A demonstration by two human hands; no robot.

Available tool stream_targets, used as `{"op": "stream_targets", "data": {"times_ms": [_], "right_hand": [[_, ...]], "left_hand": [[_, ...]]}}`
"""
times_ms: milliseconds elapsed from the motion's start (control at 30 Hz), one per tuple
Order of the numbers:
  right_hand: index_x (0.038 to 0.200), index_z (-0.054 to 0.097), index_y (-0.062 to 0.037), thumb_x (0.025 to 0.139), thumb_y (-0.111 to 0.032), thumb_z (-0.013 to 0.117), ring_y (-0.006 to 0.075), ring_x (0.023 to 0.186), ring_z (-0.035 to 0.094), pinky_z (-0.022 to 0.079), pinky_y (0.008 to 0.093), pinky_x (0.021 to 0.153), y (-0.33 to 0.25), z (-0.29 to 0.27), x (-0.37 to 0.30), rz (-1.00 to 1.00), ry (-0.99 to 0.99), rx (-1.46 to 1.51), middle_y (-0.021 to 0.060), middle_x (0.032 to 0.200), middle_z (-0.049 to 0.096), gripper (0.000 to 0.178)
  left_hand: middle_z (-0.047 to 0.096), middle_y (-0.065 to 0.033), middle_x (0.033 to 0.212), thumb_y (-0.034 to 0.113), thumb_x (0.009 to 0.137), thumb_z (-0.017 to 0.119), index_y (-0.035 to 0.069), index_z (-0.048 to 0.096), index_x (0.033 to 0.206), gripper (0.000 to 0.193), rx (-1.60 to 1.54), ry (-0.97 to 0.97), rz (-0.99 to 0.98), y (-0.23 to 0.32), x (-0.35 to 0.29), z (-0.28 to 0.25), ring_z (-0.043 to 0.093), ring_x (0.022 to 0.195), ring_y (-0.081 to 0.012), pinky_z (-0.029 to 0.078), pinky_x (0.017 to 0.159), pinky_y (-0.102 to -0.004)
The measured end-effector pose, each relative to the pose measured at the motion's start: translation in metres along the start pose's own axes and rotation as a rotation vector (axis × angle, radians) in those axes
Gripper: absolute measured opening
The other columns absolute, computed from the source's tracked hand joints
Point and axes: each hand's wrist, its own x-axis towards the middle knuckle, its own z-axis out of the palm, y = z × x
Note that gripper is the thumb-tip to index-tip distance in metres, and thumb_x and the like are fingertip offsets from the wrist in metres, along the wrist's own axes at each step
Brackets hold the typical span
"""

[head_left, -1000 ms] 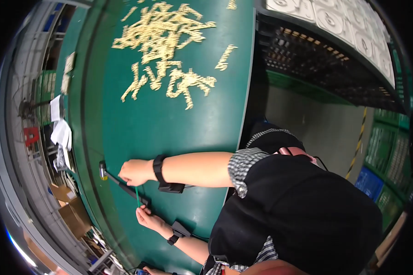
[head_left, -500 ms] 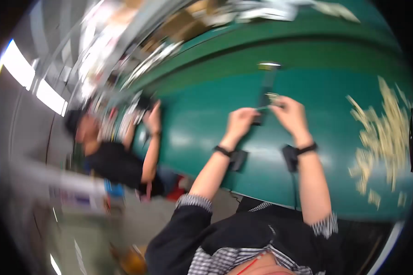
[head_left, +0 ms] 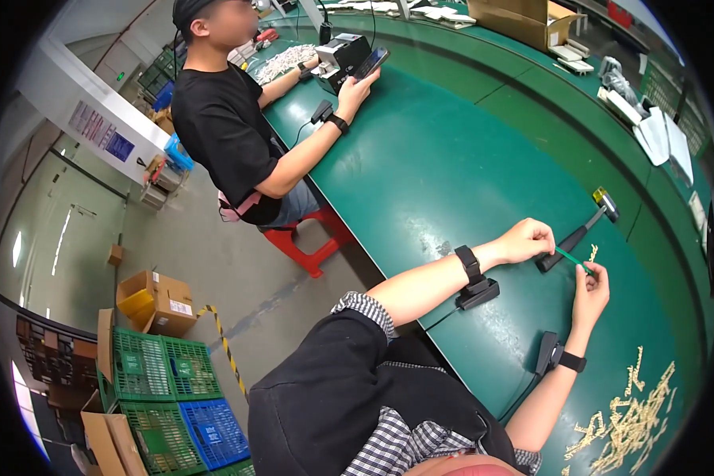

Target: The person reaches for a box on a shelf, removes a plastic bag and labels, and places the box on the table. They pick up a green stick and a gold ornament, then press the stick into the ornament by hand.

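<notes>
A thin green strip (head_left: 567,255) stretches between my two hands above the green table. The fingers of my left hand (head_left: 525,241) are closed in a pinch at its left end. My right hand (head_left: 592,293) is pinched at the other end. Just past my right fingertips is a small cream-coloured piece (head_left: 594,251); whether it touches the strip I cannot tell. A hammer (head_left: 584,228) with a black handle and a yellow-and-black head lies on the table behind the strip, its handle end close to my left fingers.
Many loose cream pieces (head_left: 627,428) lie heaped at the near right. A co-worker (head_left: 230,119) at the left holds a phone (head_left: 371,63) beside a black box (head_left: 343,59). White parts and a carton (head_left: 523,20) sit along the far ledge. Crates (head_left: 166,369) stand on the floor.
My view has swung to the left and sharpened, so the table, hands and hammer appear farther right. Both hands stay together near the hammer.
</notes>
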Motion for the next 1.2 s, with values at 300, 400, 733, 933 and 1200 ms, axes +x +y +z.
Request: {"op": "stream_targets", "data": {"times_ms": [300,400,733,933,1200], "right_hand": [[0.091,0.056,-0.0019,0.083,-0.007,0.066,0.0005,0.058,0.039,0.030,0.0157,0.051,0.013,0.002,0.006,-0.024,0.072,0.098,-0.0038,0.072,0.049,0.014],[0.089,0.055,-0.0022,0.083,-0.005,0.066,0.0014,0.060,0.040,0.032,0.0160,0.053,0.016,0.001,0.005,-0.031,0.099,0.111,-0.0031,0.076,0.050,0.013],[0.089,0.052,-0.0030,0.084,-0.007,0.064,0.0026,0.063,0.041,0.032,0.0175,0.054,0.001,0.000,0.003,-0.025,0.110,-0.045,-0.0032,0.074,0.049,0.014],[0.089,0.053,-0.0028,0.083,-0.008,0.065,0.0028,0.061,0.040,0.032,0.0185,0.053,-0.005,-0.002,-0.001,0.026,0.111,-0.078,-0.0039,0.070,0.049,0.014],[0.093,0.055,-0.0023,0.083,-0.008,0.065,0.0024,0.061,0.040,0.032,0.0180,0.053,-0.007,0.001,0.000,0.004,0.149,-0.051,-0.0046,0.070,0.048,0.015]], "left_hand": [[0.063,-0.0026,0.068,0.014,0.080,0.061,0.003,0.064,0.076,0.012,0.115,0.014,-0.014,-0.004,0.005,-0.004,0.054,0.060,-0.0074,0.042,0.055,-0.0249],[0.063,-0.0038,0.066,0.015,0.080,0.062,0.002,0.064,0.075,0.014,0.193,-0.007,-0.026,0.003,0.003,-0.002,0.055,0.059,-0.0084,0.043,0.054,-0.0257],[0.061,-0.0053,0.061,0.015,0.078,0.063,0.002,0.062,0.073,0.014,0.214,-0.042,-0.044,0.005,0.006,0.000,0.056,0.055,-0.0104,0.043,0.053,-0.0265],[0.060,-0.0041,0.060,0.015,0.081,0.060,0.003,0.062,0.074,0.015,0.229,-0.034,-0.053,0.006,0.003,0.001,0.053,0.054,-0.0092,0.041,0.051,-0.0267],[0.058,-0.0021,0.060,0.019,0.083,0.060,0.003,0.063,0.077,0.017,0.232,-0.044,-0.074,0.007,0.002,0.002,0.050,0.053,-0.0074,0.038,0.049,-0.0264]]}}
